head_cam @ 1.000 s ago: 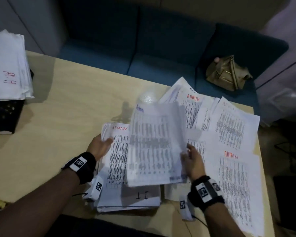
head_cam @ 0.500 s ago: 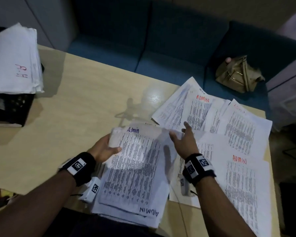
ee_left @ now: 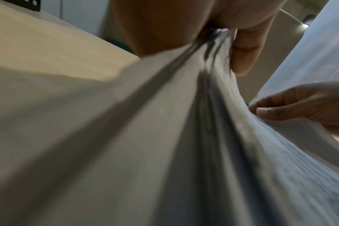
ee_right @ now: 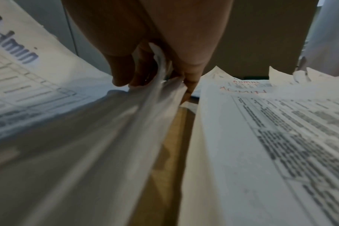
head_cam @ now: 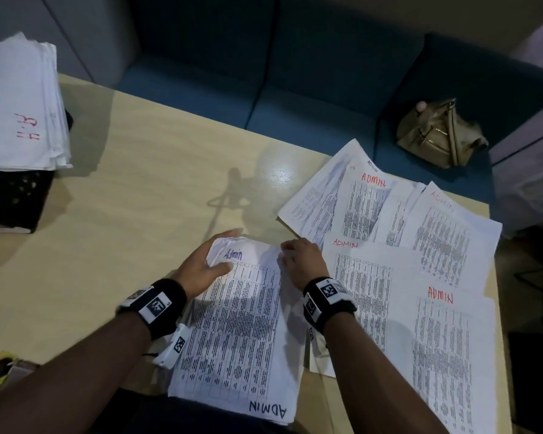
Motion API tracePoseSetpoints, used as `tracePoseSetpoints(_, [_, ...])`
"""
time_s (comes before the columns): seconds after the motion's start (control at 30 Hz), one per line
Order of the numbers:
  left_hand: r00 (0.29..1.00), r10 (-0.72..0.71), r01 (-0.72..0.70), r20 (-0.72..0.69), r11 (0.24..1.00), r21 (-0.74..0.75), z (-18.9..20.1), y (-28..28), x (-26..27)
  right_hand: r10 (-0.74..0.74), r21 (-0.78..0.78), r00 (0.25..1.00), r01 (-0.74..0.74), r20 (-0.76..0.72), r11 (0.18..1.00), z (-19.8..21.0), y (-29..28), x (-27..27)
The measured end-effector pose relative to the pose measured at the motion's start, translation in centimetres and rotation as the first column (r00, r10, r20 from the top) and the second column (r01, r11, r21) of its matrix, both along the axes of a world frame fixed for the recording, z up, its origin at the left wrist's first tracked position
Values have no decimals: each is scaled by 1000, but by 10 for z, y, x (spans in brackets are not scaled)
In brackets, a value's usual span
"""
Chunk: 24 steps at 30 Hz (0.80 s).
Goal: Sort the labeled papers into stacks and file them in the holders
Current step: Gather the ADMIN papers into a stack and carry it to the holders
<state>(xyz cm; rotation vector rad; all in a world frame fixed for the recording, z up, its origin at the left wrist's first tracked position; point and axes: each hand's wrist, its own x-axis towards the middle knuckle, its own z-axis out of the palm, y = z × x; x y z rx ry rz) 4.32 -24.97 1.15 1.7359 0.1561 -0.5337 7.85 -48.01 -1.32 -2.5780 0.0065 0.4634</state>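
Note:
A stack of printed sheets marked Admin (head_cam: pixel 242 324) lies at the table's near edge. My left hand (head_cam: pixel 206 264) grips its far left corner, thumb on top, fingers under the edges (ee_left: pixel 219 50). My right hand (head_cam: pixel 298 258) pinches the far right corner of the same stack (ee_right: pixel 161 85). More ADMIN sheets (head_cam: pixel 420 267) lie spread loosely to the right. A pile marked H.R (head_cam: pixel 19 104) rests on a black holder (head_cam: pixel 13 198) at the far left.
The wooden table (head_cam: pixel 132 214) runs between the two groups of paper. A blue sofa (head_cam: pixel 295 89) stands behind the table with a tan handbag (head_cam: pixel 436 133) on its seat. The table's right edge is close to the spread sheets.
The lifted sheet has been laid onto the Admin stack. My right hand moved from the sheet's lower edge to the stack's far right corner. Both hands now hold the stack's top corners.

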Motion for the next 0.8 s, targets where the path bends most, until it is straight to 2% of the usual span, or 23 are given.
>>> tracePoseSetpoints(0.13, [1000, 23, -23, -2, 1000, 11, 1, -8, 5, -59, 114, 998, 57, 13, 992, -2, 4, 0])
tracePoseSetpoints(0.23, [999, -37, 37, -11, 999, 35, 3, -8, 5, -94, 208, 995, 86, 28, 974, -3, 4, -1])
tracePoseSetpoints(0.3, [999, -51, 50, 5, 997, 51, -2, -6, 8, -51, 220, 999, 49, 3, 974, -3, 1, -1])
tracePoseSetpoints(0.37, [999, 0, -4, 50, 997, 71, -3, -6, 11, -17, 210, 1000, 15, 9, 977, 5, -8, 0])
tracePoseSetpoints(0.43, [996, 33, -38, 81, 998, 57, -6, -4, 10, -144, 173, 982, 122, 122, 977, 14, -29, 1])
tracePoseSetpoints(0.5, [1000, -7, 6, 15, 998, 57, -15, 1, 2, -403, 71, 878, 399, 259, 914, 21, -65, -2])
tracePoseSetpoints(0.57, [994, -50, 65, -96, 983, 169, -25, 5, -8, -663, -114, 718, 692, 213, 713, 23, -106, -17])
tracePoseSetpoints(0.6, [991, -46, 73, -126, 974, 215, -28, 5, -12, -759, -210, 636, 769, 140, 605, 23, -124, -27])
tracePoseSetpoints(0.63, [991, -35, 65, -130, 970, 235, -31, 5, -14, -815, -281, 576, 795, 69, 538, 22, -138, -39])
tracePoseSetpoints(0.7, [991, -17, 49, -135, 970, 239, -31, 4, -14, -854, -316, 520, 806, -27, 501, 17, -157, -58])
tracePoseSetpoints(0.8, [988, -40, 80, -147, 958, 276, -30, 3, -10, -873, -141, 473, 862, -119, 486, 9, -162, -70])
